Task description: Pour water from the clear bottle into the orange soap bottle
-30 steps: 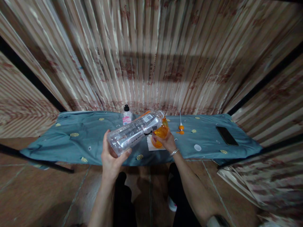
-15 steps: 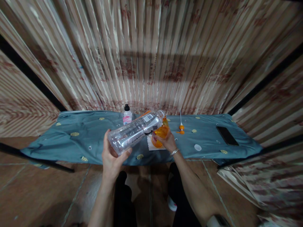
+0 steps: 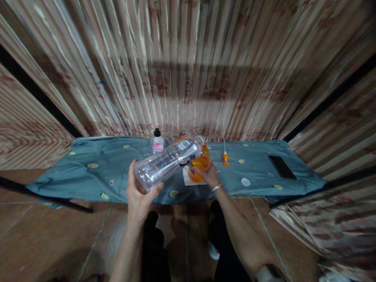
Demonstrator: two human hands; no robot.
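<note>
A large clear plastic bottle (image 3: pixel 164 162) with dark print and a barcode lies tilted in the air, its neck up and to the right. My left hand (image 3: pixel 140 196) is wrapped round its base end. The bottle's neck is at the top of an orange see-through bottle (image 3: pixel 200 166), and I cannot tell whether any liquid passes between them. My right hand (image 3: pixel 208 174) grips the orange bottle, which stands about upright over a white paper or cloth (image 3: pixel 189 181). Behind the clear bottle, part of an orange thing (image 3: pixel 181 138) shows; most of it is hidden.
A teal patterned cloth (image 3: pixel 117 184) covers the low table. On it stand a small black-capped bottle (image 3: pixel 158 141) with a pink label, an orange pump head (image 3: pixel 225 157), a white disc (image 3: pixel 245 181) and a black phone (image 3: pixel 282 167). Black bars (image 3: pixel 305 117) frame both sides; a curtain (image 3: pixel 188 70) hangs behind.
Both hands and the two bottles hold almost the same pose. Only a very slight shift of the whole view shows.
</note>
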